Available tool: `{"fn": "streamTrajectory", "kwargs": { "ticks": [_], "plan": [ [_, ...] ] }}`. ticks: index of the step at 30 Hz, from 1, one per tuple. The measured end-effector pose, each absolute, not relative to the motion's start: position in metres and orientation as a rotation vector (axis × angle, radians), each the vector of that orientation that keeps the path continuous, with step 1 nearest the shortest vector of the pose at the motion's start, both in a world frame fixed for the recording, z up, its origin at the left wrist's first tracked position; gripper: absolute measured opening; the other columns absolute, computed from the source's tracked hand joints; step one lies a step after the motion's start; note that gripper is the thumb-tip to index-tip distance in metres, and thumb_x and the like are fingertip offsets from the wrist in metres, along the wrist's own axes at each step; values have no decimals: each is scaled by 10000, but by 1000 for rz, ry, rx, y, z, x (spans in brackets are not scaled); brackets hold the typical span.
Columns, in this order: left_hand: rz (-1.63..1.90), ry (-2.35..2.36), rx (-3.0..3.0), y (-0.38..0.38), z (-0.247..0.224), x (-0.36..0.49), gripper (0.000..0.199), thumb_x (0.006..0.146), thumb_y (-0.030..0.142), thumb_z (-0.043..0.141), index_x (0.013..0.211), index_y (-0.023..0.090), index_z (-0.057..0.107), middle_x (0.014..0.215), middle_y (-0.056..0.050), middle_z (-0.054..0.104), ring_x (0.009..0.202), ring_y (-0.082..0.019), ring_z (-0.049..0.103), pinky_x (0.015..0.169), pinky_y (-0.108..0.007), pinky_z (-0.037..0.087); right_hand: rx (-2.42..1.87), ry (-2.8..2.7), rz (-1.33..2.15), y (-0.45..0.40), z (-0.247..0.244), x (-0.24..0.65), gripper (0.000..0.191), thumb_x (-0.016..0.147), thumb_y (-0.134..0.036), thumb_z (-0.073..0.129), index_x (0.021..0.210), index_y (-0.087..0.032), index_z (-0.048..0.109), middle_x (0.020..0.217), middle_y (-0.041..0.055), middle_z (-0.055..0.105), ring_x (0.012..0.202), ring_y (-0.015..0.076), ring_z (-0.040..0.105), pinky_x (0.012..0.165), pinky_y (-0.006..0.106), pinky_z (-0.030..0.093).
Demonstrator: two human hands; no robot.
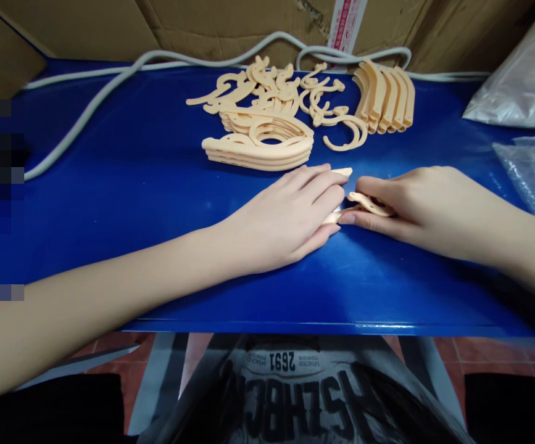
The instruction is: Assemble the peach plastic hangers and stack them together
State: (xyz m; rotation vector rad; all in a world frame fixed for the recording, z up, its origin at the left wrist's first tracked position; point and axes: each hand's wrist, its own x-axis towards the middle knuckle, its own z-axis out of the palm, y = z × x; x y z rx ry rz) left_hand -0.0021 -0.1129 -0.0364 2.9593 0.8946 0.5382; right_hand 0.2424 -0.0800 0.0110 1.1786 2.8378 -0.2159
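Note:
My left hand (297,216) lies palm down over a beige plastic piece (342,172), whose ends show past the fingertips; the rest is covered by the hand. Just to its right, my right hand (401,200) pinches a curved beige hook piece (371,204) between thumb and fingers. The hook's lower end meets the piece under my left fingers. Behind my left hand sits a stack of beige curved pieces (258,154). Loose beige hooks (323,98) lie behind, and a row of beige arm pieces (385,95) stands at the back right.
The blue table (267,302) has its front edge near my body. A white cable (86,117) loops along the back, before cardboard boxes (230,28). Clear plastic bags (521,80) lie at the right, and a hook pair (348,137) lies close behind my hands.

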Motion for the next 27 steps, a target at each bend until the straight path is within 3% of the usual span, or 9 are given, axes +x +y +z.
{"fn": "streamTrajectory", "kwargs": {
  "ticks": [10, 17, 23, 27],
  "plan": [
    [495, 923, 2927, -114, -34, -3, 348, 1136, 244, 439, 1360, 48, 620, 1635, -264, 569, 1561, -395, 521, 1321, -590, 427, 1173, 2848, -241, -80, 11, 246, 831, 974, -950, 140, 873, -263, 596, 551, 2, 474, 476, 183, 370, 597, 361, 226],
    [497, 916, 2900, -113, -34, -3, 361, 1128, 252, 445, 1362, 46, 627, 1641, -268, 562, 1562, -399, 516, 1320, -600, 421, 1178, 2829, -237, -81, 12, 242, 816, 973, -947, 139, 831, -266, 567, 549, 13, 486, 472, 192, 380, 576, 360, 230],
    [484, 898, 2887, -111, -34, -3, 379, 1127, 249, 429, 1381, 50, 628, 1646, -262, 559, 1572, -395, 503, 1322, -608, 413, 1168, 2822, -205, -80, 10, 244, 734, 1038, -851, 242, 871, -256, 639, 564, 21, 511, 484, 191, 385, 592, 359, 219],
    [489, 916, 2887, -112, -34, -3, 359, 1124, 250, 445, 1367, 64, 632, 1640, -244, 571, 1565, -388, 512, 1323, -593, 418, 1184, 2806, -236, -80, 10, 244, 783, 1009, -895, 196, 862, -257, 625, 570, 22, 499, 495, 192, 381, 601, 364, 228]
  ]
}}
